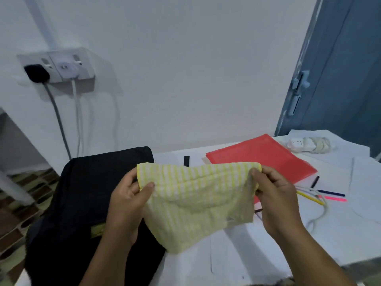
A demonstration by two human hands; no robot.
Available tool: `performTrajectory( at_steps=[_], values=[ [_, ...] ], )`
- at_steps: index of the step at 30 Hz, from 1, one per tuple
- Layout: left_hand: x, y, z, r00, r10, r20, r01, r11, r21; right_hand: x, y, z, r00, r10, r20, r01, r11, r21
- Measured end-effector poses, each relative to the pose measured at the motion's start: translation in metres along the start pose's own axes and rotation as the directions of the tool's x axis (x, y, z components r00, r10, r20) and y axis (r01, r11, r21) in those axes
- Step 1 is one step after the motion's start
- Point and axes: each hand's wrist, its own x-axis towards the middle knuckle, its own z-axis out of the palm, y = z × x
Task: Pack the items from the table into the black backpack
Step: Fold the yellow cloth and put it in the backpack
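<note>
Head view, cloth: a yellow-and-white striped cloth [198, 201] is hanging in the air between both hands, above the near edge of the table [268, 244], with its lower part drooping toward the backpack's right side.

Head view, left hand: the left hand [127, 203] is pinching the cloth's upper left corner, thumb lying on the front face and fingers curling behind.

Head view, right hand: the right hand [276, 197] is pinching the upper right corner in the same way, thumb in front.

Head view, backpack: the black backpack [86, 203] is sitting at the left end of the table, just below and left of the cloth; whether its mouth is open cannot be told.

Head view, key relation: the cloth's long axis is running left to right along the stretched top edge; the backpack is lying down and to the left of the grip, so the left hand is the nearer one, and any fold or lowering would likely be heading that way.

Head view, items waiting: a red plastic folder [261, 157], several pens and highlighters [329, 196], a white cable [321, 211] and a small black object [186, 161] are lying on the table to the right.

Head view, other: a white power strip [307, 144] is resting at the far right corner.
</note>
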Motion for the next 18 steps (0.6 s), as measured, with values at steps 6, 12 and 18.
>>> performTrajectory(
  at_steps=[6, 12, 18],
  values=[
    [-0.006, -0.002, 0.025, 0.98, 0.067, -0.185, -0.027, 0.976, 0.214, 0.03, -0.014, -0.04, 0.997, -0.006, 0.081, 0.007, 1.0, -0.02],
    [-0.019, -0.01, 0.059, 0.987, 0.082, -0.138, -0.027, 0.932, 0.361, 0.053, -0.022, -0.076, 0.991, -0.039, 0.128, 0.044, 0.998, -0.035],
    [-0.03, -0.007, 0.065, 0.994, 0.031, 0.105, -0.051, 0.981, 0.187, 0.062, -0.02, -0.101, 0.968, -0.134, 0.21, 0.187, 0.948, -0.256]
  ],
)
